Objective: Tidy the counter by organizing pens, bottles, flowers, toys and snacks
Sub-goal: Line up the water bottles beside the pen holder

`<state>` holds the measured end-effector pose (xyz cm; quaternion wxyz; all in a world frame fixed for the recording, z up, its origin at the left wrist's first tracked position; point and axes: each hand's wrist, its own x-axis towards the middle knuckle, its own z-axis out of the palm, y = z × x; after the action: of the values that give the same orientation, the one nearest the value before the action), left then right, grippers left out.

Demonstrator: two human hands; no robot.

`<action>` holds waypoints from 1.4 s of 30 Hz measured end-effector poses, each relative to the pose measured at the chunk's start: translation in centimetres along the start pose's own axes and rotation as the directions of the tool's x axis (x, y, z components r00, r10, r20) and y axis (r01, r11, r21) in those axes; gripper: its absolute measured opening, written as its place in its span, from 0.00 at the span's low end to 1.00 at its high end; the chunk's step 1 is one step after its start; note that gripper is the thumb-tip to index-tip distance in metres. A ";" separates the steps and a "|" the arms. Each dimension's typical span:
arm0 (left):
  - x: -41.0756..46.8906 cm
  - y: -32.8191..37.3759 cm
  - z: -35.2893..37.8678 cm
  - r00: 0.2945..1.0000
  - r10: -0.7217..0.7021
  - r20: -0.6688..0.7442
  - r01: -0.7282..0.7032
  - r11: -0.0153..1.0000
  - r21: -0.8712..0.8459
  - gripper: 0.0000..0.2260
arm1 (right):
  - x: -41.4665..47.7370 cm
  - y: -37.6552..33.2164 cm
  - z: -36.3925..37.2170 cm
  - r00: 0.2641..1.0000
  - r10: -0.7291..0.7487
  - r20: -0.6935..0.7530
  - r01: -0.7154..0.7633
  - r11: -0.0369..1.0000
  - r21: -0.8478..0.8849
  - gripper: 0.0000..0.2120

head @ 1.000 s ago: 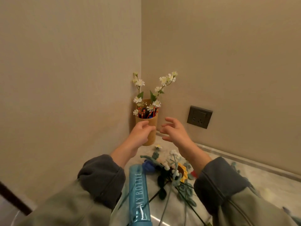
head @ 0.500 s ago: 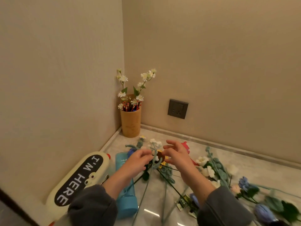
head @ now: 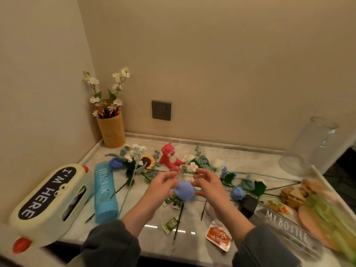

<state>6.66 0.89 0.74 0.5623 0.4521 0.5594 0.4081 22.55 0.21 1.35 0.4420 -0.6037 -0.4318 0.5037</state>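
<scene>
Left hand (head: 161, 187) and right hand (head: 209, 186) hover half-curled, fingers spread, either side of the blue crochet flower (head: 184, 191). Its head sits right between the palms and its stem trails back toward the wrists over the counter (head: 240, 164); too blurred to tell if either hand has contact or a pinch on it. Reads as a two-handed gather, sensible for a soft bloom on a floppy stem. Likely destination is the glass vase (head: 312, 143) well beyond the right hand, since the pen cup (head: 112, 132) far past the left is already crowded with pens and white sprigs.
</scene>
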 end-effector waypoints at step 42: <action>-0.5 2.0 12.1 0.992 0.069 0.109 -0.039 0.965 -0.259 0.27 | -0.9 0.3 -9.4 0.922 -0.385 -0.036 0.267 0.701 -0.661 0.35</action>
<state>18.78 0.30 2.36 0.6365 0.4140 0.4554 0.4648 31.75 -1.62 2.18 0.3251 -0.6727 -0.6387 0.1837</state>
